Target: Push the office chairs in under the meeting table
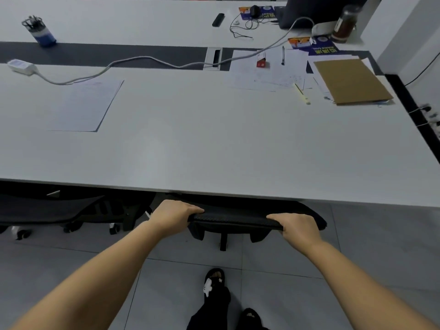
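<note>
Both hands — left hand point(172, 216), right hand point(296, 228) — fingers curled over chair back point(238, 219); push evenly, straight under worktop point(214, 144) near edge.

Blue pen holder point(42, 29), filled with dark pens, far left. White power adapter point(21, 66) with grey cable point(133, 60) running right across the dark centre strip to the cable port point(215, 58). White paper sheet point(88, 106), left of centre. Spread of loose papers point(266, 72), right; on them a small red box point(261, 61) and a dark pen point(283, 55). Yellow pencil point(302, 93) beside them. Brown cardboard folder point(350, 81), far right. Blue leaflet point(319, 46). Brown lidded jar point(346, 23). Grey tiled floor point(357, 246).
</note>
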A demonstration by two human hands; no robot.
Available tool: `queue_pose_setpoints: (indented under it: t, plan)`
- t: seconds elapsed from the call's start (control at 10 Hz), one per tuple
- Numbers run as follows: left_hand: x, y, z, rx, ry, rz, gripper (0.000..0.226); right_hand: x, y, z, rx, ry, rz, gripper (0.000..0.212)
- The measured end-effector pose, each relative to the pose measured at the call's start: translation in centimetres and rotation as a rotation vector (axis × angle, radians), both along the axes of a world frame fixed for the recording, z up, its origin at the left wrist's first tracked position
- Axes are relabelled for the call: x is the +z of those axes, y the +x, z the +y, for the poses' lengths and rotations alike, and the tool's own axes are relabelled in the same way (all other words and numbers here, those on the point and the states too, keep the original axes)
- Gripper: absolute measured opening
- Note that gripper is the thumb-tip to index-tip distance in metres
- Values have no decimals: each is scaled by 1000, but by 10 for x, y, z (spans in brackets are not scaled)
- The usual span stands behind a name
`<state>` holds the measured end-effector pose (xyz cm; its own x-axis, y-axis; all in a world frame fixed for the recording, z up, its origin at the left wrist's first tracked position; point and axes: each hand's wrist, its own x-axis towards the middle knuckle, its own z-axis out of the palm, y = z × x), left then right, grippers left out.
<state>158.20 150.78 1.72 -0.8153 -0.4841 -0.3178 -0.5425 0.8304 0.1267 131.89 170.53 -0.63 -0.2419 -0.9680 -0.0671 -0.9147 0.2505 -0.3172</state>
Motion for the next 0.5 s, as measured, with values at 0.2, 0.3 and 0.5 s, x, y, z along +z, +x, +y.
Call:
queue_pose_setpoints:
  t: [0.2, 0.3, 0.5]
  plan:
    - [0, 4, 8, 4, 3, -44, 48, 11, 4, 2, -2, 167, -25, 28]
    - [8, 7, 9, -5, 30, -37, 50, 23, 9, 3, 30, 297, -123, 44]
    - [-3, 61, 47, -4, 55, 289, 58, 63, 19, 56, 36, 265, -360, 65]
